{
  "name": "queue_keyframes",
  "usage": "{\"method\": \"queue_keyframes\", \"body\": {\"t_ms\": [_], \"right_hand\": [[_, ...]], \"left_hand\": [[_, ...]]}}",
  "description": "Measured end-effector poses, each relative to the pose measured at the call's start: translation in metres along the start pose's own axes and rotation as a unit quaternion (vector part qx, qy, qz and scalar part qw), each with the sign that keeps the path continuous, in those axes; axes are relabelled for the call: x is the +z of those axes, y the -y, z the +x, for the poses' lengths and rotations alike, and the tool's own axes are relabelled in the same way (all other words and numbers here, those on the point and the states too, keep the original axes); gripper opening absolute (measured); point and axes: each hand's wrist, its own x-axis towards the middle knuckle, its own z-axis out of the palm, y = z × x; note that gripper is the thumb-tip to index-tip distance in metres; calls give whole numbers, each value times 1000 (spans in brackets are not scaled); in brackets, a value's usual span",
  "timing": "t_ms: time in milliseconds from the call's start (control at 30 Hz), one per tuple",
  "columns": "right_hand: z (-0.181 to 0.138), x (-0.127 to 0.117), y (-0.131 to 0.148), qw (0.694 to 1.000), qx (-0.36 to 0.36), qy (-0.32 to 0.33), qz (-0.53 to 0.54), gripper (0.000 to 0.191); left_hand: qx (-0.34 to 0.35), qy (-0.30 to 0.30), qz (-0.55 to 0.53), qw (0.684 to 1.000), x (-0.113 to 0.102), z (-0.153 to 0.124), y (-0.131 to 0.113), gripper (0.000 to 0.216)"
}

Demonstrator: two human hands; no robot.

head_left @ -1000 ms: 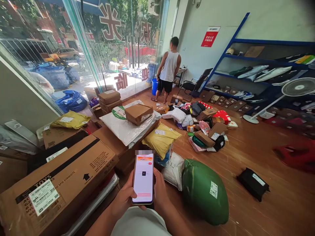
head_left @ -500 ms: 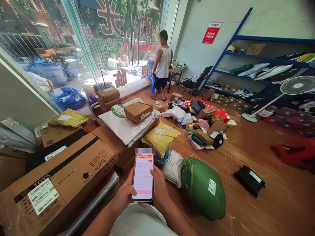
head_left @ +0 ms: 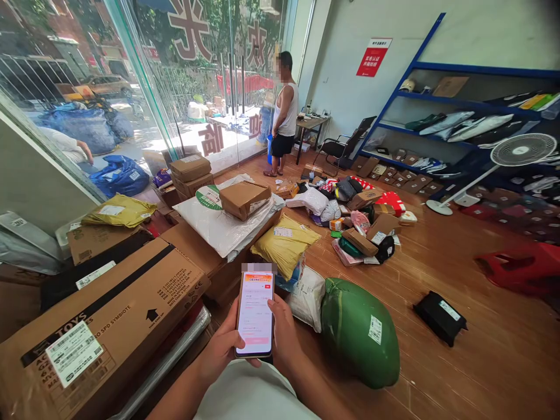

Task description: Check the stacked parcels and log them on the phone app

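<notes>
Two hands on one smartphone (head_left: pixel 254 313) here, held upright in front of the chest with the screen lit up. Left hand (head_left: pixel 219 350) is curled round the left edge and bottom, right hand (head_left: pixel 285 338) wrapped along the right edge, so both are closed on it and nothing else is in them

I'd say the phone handles as you'd expect: light, stiff, slick glass front and breakable if it hits that wooden floor (head_left: pixel 481 361), so gripping the side edges like this looks like the safe way

Around it: a big cardboard box marked TOYS (head_left: pixel 100 326) just to the left, a green wrapped parcel (head_left: pixel 361 332) on the floor to the right, a yellow mailer bag (head_left: pixel 284 245) further back, and a black parcel (head_left: pixel 440 317) lying well apart. Another person in a white vest (head_left: pixel 283 116) stands by the glass door, far from the phone
</notes>
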Motion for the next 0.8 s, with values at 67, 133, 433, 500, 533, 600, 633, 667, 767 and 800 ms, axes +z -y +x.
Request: {"method": "queue_keyframes", "body": {"t_ms": [67,133,433,500,533,600,633,667,767,800], "right_hand": [[-1,2,3,1000,-3,5,-6,39],[-2,4,5,1000,-10,4,-10,38],[2,2,3,999,-34,24,-33,40],[2,1,2,998,-38,38,-44,40],[3,0,2,997,-38,41,-46,39],[3,0,2,998,-36,41,-42,37],[4,0,2,998,-35,36,-37,37],[4,1,3,998,-35,32,-33,37],[3,5,8,999,-40,6,-15,34],[3,7,11,999,-38,-10,-1,33]], "left_hand": [[2,3,1,1000,0,0,0,99],[3,6,2,1000,-1,0,-1,98],[-2,0,-2,1000,-2,0,-1,98],[0,2,-3,1000,-5,2,2,99],[3,6,-6,1000,-8,3,4,99],[9,21,-19,1000,-13,7,10,99],[13,28,-25,999,-15,8,12,99],[17,33,-29,999,-17,9,14,98],[20,20,-18,999,-19,11,18,86],[16,12,-10,1000,-18,11,19,81]]}}
